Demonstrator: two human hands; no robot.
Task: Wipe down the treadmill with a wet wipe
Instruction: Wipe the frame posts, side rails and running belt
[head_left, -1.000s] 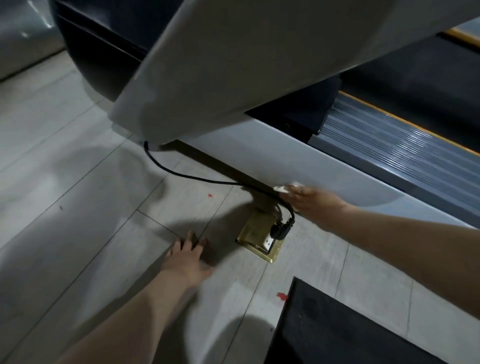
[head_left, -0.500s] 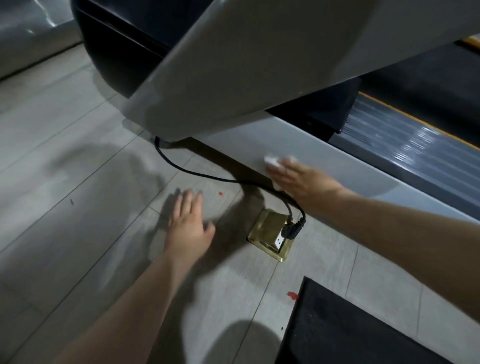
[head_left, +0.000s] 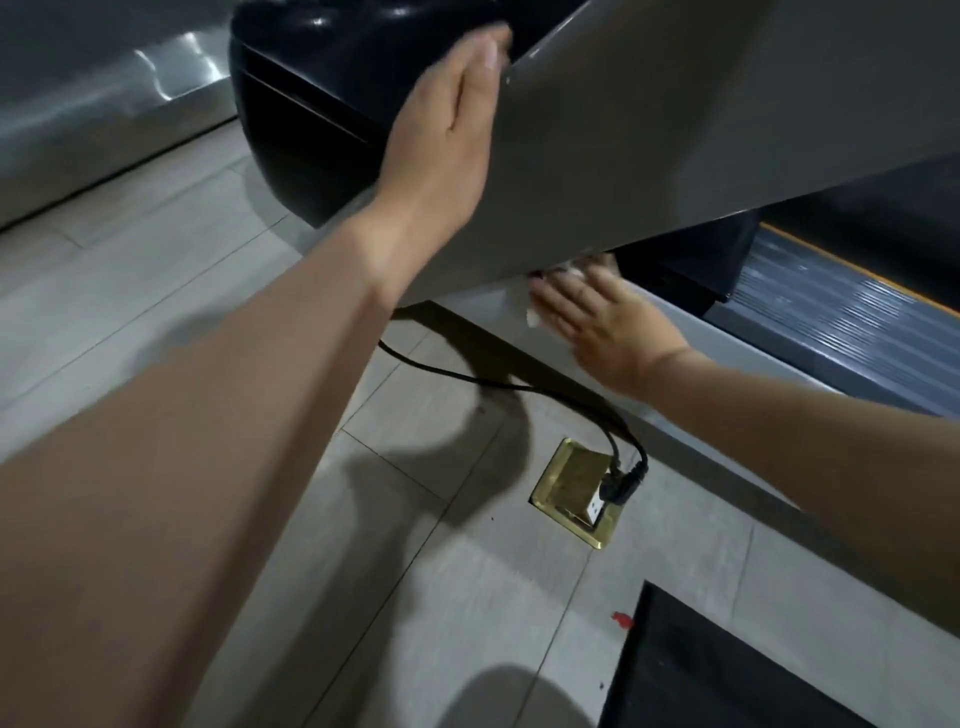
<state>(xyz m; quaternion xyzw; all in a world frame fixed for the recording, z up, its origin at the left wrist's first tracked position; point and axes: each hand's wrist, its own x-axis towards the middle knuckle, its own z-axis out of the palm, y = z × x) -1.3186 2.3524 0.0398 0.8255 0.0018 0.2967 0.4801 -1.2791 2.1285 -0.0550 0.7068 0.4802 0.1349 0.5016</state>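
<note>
The right hand (head_left: 608, 322) is pressing the wet wipe (head_left: 535, 312) onto the treadmill (head_left: 649, 130) base, fingers spread flat — the left hand (head_left: 447, 124) is bracing its grey upright, fingers hidden, state unclear.

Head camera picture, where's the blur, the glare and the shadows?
Head view: the right hand and wipe are smeared by motion, the ribbed side rail streaks; glare sits on the metal panel top left; soft arm shadows fall across the floor tiles near the socket.

Left hand (head_left: 447, 130) raised, fingers straight, right hand (head_left: 608, 322) flat, fingers spread
</note>
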